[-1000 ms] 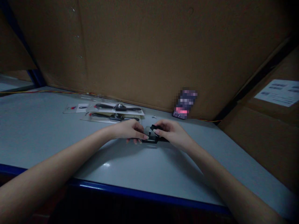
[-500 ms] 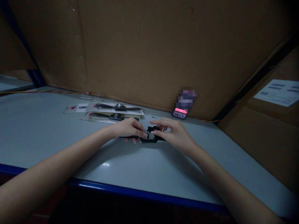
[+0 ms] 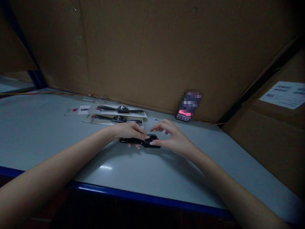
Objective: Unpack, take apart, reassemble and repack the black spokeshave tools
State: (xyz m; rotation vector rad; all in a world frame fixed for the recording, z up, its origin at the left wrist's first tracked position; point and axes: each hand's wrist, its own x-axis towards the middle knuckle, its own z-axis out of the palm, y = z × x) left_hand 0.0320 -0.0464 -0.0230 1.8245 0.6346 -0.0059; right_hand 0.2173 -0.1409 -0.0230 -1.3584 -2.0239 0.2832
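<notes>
My left hand (image 3: 127, 132) is closed round the long black handle of a spokeshave (image 3: 150, 142), thumb on top and fingertips showing below. The spokeshave is held just above the tabletop, its wider middle part facing up. At its right end is my right hand (image 3: 171, 135), the thumb resting against the middle part. The other fingers of that hand are curled, raised and apart from the thumb. The far end of the spokeshave is hidden by my right hand. Behind my left hand lie packaged spokeshaves (image 3: 120, 110) in clear plastic on card.
A phone (image 3: 188, 106) with a lit screen leans on the cardboard wall (image 3: 133, 54). Close to it lies a small metal piece (image 3: 157, 119). Thin coloured wires (image 3: 52, 93) run along the back edge. A blue edge (image 3: 114, 193) borders the table's front.
The spokeshave has been turned, so its open middle with the small screw is no longer seen. My right index finger has lifted away from it, while my left hand keeps its hold.
</notes>
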